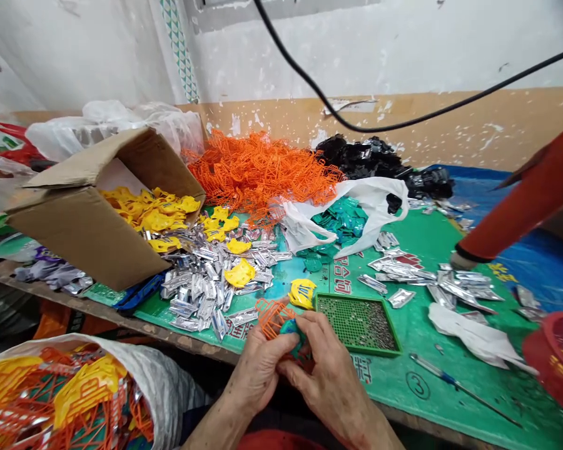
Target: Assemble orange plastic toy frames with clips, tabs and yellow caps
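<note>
My left hand [258, 365] and my right hand [326, 359] meet at the table's front edge, both closed. Between them are an orange plastic lattice frame [273, 314] and a teal plastic piece [291, 330]. The left fingers grip the frame, with the thumb against the teal piece. My right fingers press on the teal piece from the other side; their tips are partly hidden. Just beyond the hands lies a yellow plastic piece [302, 293], beside a green tray [394, 351] of small metal parts. Silvery strips [201, 284] are heaped to the left.
A cardboard box [75, 231] of yellow pieces lies tipped at left. Behind are orange frames [263, 169], a white bag [380, 194] of teal pieces and black parts [370, 159]. A screwdriver [445, 377] and red basket [539, 356] are right. A filled sack [169, 381] stands front left.
</note>
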Motion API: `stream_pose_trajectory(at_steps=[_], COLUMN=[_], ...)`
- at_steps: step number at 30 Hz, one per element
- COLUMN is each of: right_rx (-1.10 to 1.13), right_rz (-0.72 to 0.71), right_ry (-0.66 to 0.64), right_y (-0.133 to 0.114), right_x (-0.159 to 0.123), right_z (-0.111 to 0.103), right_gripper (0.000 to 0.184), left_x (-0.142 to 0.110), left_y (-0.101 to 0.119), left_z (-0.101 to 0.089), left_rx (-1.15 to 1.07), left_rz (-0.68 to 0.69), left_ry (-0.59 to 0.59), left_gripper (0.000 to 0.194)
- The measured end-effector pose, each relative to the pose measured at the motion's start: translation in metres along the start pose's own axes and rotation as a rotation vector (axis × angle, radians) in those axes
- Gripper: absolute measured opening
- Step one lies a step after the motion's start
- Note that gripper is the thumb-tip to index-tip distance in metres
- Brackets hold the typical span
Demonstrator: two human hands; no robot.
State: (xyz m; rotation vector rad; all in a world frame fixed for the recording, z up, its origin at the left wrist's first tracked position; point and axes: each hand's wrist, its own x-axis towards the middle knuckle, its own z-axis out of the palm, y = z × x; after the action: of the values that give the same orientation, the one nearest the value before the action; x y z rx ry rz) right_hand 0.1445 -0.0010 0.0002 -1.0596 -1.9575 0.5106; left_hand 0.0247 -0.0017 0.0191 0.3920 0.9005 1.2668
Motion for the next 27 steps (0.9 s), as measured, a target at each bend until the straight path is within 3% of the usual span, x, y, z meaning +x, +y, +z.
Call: stream_pose_trajectory(at_steps=[2,3,6,8,9,10,13,15,18,19,23,27], right_rx=[0.011,-0.010,-0.174,-0.255,-0.290,-0.315,-0.221,-0.016,0.348,0.441,0.608,0.597], right_rz=[-0.023,-0.023,0.107,0.174,0.184,0.209,0.308,0.252,0.026,0.014,0.192,0.292], right_ry=[-0.018,0.044,0.558,0.919,1.033,1.053,0.941,0.798,0.544,0.501,0.431,0.344], right_y=[0.001,0.003,0.019,0.035,0.044,0.052,0.074,0.081,0.079,0.075,0.055,0.036], right_x=[0.002,0.004,0.013,0.024,0.030,0.038,0.068,0.090,0.120,0.129,0.149,0.144], right_z=[-0.021,-0.034,-0.088,-0.128,-0.146,-0.163,-0.195,-0.201,-0.190,-0.185,-0.167,-0.154], right_gripper=[0.047,0.043,0.030,0.038,0.047,0.053,0.075,0.082,0.066,0.060,0.044,0.044], left_x=[-0.001,-0.002,-0.003,-0.003,-0.003,-0.003,-0.002,-0.002,-0.003,-0.003,-0.003,-0.004], left_y=[0.004,0.006,0.011,0.012,0.012,0.011,0.007,0.005,0.005,0.005,0.005,0.005], left_z=[0.000,0.000,-0.003,-0.005,-0.005,-0.005,-0.004,-0.001,0.000,0.000,-0.006,-0.011], left_rx=[0.056,0.091,0.174,0.185,0.187,0.188,0.196,0.195,0.186,0.179,0.179,0.202], left_rz=[0.013,0.022,0.026,0.001,-0.017,-0.034,-0.085,-0.114,-0.143,-0.146,-0.150,-0.159], left_ry=[0.012,0.013,0.011,0.021,0.024,0.022,-0.006,-0.026,-0.050,-0.055,-0.055,-0.027], left_gripper=[0.055,0.055,0.055,0.056,0.056,0.057,0.056,0.055,0.053,0.054,0.057,0.058])
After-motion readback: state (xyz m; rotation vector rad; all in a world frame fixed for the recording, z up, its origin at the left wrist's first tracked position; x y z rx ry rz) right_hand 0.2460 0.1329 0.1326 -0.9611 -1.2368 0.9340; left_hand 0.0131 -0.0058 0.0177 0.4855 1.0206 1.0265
